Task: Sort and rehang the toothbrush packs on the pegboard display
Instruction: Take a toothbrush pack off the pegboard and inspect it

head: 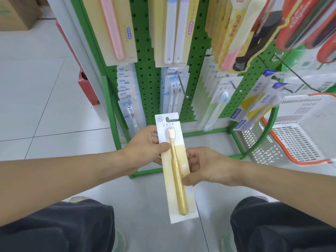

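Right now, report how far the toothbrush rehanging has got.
Done: several packs already hang on the green pegboard, including the row marked NEW. In hand: the left hand and right hand both hold the gold toothbrush pack, off any hook. Left: hanging this pack on a hook.

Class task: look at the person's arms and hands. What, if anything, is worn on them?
Nothing shows on them. The left hand and right hand are bare, with no gloves, and no rings or watch in sight. Both forearms are uncovered as far as the picture's edges, so no sleeves appear.
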Available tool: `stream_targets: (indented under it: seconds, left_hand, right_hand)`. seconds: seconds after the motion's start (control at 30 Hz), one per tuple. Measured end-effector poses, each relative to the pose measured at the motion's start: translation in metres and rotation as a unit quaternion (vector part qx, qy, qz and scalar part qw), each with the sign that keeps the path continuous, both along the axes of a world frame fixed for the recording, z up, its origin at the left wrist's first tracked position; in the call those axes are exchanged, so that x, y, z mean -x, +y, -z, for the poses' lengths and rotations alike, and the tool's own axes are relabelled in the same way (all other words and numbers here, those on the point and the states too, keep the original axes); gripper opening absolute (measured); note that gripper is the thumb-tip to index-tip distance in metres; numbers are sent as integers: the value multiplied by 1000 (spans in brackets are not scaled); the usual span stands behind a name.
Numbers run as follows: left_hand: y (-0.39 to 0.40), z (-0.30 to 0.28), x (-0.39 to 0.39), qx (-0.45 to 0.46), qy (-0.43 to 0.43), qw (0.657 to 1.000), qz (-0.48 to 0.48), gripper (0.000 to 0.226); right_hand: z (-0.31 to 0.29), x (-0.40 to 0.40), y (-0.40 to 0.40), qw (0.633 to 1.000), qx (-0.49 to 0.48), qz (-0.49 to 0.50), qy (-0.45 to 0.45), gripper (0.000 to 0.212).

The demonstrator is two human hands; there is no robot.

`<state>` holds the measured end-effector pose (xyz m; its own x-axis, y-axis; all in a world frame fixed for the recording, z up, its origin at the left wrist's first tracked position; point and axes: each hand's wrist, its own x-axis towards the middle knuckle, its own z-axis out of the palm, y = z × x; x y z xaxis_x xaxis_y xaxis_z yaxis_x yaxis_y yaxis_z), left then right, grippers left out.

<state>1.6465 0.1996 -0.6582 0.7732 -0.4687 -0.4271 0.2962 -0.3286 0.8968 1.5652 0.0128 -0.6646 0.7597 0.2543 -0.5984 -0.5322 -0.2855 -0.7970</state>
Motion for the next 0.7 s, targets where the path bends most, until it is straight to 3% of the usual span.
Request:
stream_targets:
  seconds: [0.1, 0.3, 0.4, 0.47, 0.53, 0.7]
  left_hand:
    - [-1, 2, 1, 0, -10, 1000, -25, 29]
    - [-4, -3, 2, 27, 17, 999, -32, 16]
    - [-5, -1, 5, 23, 24, 998, -54, 20]
    - [-5, 1, 7, 8, 41, 996, -80, 15]
    - [-6, 1, 9, 11, 65, 994, -92, 18]
    - [-11, -2, 12, 55, 46, 995, -70, 37]
  right_hand:
    - [4, 4, 0, 998, -11, -52, 19, 43]
    - [8, 5, -1, 998, 10, -57, -9, 30]
    - [-4, 2, -4, 989, 93, -100, -51, 30]
    - [-15, 1, -2, 952, 237, -158, -111, 34]
    - [-21, 4, 4, 893, 357, -204, -183, 32]
    - [-21, 26, 31, 805, 464, -274, -248, 28]
